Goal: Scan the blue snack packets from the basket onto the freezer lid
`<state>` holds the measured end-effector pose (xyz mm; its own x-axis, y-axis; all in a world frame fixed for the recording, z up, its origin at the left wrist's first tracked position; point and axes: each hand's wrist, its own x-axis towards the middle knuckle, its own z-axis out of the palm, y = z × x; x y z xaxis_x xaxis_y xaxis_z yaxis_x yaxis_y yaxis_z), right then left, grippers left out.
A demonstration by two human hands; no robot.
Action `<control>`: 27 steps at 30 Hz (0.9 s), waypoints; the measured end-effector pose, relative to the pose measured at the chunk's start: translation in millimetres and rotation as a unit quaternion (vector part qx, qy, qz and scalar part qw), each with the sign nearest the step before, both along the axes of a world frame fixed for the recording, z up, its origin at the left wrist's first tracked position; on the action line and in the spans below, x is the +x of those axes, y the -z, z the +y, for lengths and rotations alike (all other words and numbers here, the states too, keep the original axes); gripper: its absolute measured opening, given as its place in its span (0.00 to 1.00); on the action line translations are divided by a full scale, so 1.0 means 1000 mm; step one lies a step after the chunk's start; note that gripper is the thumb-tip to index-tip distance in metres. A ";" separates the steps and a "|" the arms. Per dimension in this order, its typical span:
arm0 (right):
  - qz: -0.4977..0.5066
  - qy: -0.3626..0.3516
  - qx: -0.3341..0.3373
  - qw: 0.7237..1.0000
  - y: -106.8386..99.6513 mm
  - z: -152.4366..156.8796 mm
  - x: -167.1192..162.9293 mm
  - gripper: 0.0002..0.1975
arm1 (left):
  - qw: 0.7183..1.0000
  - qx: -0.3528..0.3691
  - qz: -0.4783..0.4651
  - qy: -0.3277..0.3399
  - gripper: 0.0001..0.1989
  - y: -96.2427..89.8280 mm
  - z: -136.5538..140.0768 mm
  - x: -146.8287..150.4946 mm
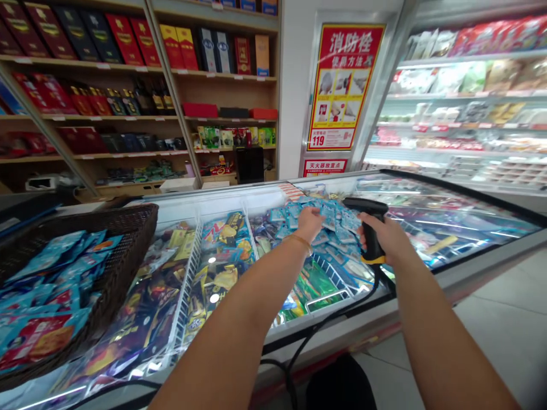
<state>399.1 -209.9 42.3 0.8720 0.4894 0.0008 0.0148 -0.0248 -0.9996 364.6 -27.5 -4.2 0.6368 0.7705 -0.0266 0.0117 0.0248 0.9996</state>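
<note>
The right hand (pixel 382 234) wraps the handle of 1 black scanner (pixel 372 246), its head beside the blue packets (pixel 339 228) heaped at the chest freezer (pixel 182 209); the left hand (pixel 309 223) is at that heap, fingers curled; I cannot tell whether they pinch anything. To the left stands 1 dark woven basket (pixel 135 219) holding more packets; the cable (pixel 337 312) droops from the scanner.

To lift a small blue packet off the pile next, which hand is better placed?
Probably the left hand: it is over the pile of small blue packets, with no tool visible in it. The right hand is wrapped around a black pistol-shaped scanner with a yellow band.
</note>
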 end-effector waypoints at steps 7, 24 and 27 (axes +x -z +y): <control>0.000 -0.005 -0.009 1.000 0.004 -0.001 -0.004 0.12 | 0.966 0.239 0.092 -0.036 0.14 0.003 -0.002 -0.003; 0.006 -0.204 0.003 0.979 0.002 0.093 -0.121 0.15 | 0.906 0.320 0.126 -0.246 0.08 -0.061 0.151 -0.245; 0.007 -0.258 0.012 0.966 -0.001 0.116 -0.147 0.15 | 0.886 0.329 0.181 -0.270 0.10 -0.068 0.187 -0.310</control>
